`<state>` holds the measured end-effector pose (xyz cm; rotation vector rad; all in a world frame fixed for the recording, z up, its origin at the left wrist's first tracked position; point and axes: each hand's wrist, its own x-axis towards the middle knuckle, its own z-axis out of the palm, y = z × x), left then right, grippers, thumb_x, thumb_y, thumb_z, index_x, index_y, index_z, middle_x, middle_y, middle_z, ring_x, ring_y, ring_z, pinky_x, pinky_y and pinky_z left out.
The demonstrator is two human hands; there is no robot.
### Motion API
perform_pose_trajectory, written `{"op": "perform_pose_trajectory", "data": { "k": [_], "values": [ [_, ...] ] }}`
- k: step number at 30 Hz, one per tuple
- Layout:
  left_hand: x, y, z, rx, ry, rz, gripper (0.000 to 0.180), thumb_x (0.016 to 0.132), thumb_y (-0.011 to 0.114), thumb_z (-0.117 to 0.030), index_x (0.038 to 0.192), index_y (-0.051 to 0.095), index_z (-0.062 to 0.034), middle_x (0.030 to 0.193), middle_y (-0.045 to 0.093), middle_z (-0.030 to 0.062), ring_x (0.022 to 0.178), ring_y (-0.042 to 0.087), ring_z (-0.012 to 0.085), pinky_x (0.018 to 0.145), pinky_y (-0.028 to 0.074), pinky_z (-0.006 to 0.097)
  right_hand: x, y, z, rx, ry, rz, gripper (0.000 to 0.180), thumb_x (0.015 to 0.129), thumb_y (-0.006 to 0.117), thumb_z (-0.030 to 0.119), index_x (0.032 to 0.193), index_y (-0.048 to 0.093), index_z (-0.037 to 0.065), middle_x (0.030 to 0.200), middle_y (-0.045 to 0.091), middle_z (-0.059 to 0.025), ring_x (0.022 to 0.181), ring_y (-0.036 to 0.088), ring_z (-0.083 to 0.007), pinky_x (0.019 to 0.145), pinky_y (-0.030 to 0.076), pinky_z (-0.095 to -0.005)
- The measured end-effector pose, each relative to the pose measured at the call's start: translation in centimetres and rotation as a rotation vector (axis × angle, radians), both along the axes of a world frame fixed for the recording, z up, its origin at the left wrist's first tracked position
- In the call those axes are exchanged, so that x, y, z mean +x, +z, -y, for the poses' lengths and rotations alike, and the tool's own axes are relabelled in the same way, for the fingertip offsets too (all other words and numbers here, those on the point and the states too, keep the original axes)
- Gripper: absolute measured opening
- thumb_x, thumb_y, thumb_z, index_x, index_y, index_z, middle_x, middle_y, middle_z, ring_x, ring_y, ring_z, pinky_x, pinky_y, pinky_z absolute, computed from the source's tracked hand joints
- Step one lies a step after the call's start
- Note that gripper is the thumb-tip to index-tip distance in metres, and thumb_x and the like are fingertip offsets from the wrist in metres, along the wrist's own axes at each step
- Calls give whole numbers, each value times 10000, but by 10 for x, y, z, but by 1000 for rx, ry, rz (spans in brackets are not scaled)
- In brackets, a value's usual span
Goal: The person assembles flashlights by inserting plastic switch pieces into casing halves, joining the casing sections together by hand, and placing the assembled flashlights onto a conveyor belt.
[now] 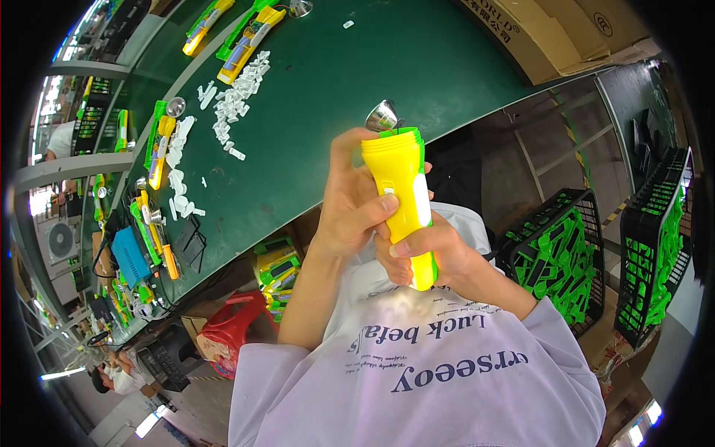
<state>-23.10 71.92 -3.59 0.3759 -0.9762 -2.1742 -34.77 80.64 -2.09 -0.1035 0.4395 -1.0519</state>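
Observation:
A yellow and green flashlight body (402,160) is held upright before my chest, both hands closed on it. Around its upper part wraps my left hand (350,205), the thumb lying by the small white switch (388,188). My right hand (439,249) grips the lower end, with its thumb across the yellow side. A shiny cone-shaped reflector (383,116) sits tilted at the open top, beside the rim. A white panel (421,200) shows along the green side. The fingers behind the body are partly hidden.
Small white plastic parts (237,100) lie in piles on the green table (313,97). Opened flashlights (249,45) rest at its far side. Black crates (570,261) of green parts stand to the right. A cardboard box (547,37) is at the far right, a red stool (234,328) at left.

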Motion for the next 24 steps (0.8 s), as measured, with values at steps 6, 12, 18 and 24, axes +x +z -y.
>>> {"op": "perform_pose_trajectory", "data": {
  "k": [6,12,18,24],
  "values": [
    [1,-4,3,6,-38,5,690,854,678,-124,1390,252,-211,1204,544,324,951,674,403,772,600,477,-1,-1,1,-2,7,-17,185,738,635,94,844,489,51,568,504,-68,436,491,-160,442,411,-304],
    [0,0,7,40,-10,33,692,854,676,-125,1390,246,-202,1194,555,313,979,668,397,766,605,476,-1,1,6,3,12,-13,178,748,632,104,820,478,52,558,499,-69,429,488,-164,434,399,-299],
    [35,25,23,-224,100,276,783,819,762,-296,1421,292,-124,1192,589,224,1050,637,333,846,553,401,-8,8,15,-51,104,-310,170,754,658,97,847,532,33,588,512,-53,457,494,-143,446,383,-302],
    [64,119,45,-1858,235,1072,701,641,805,-472,1124,620,1,1108,622,142,1002,602,299,848,462,364,-36,58,70,-1038,449,-2106,246,660,690,114,844,555,21,720,638,-167,724,657,-339,572,487,-427]
  ]
}}
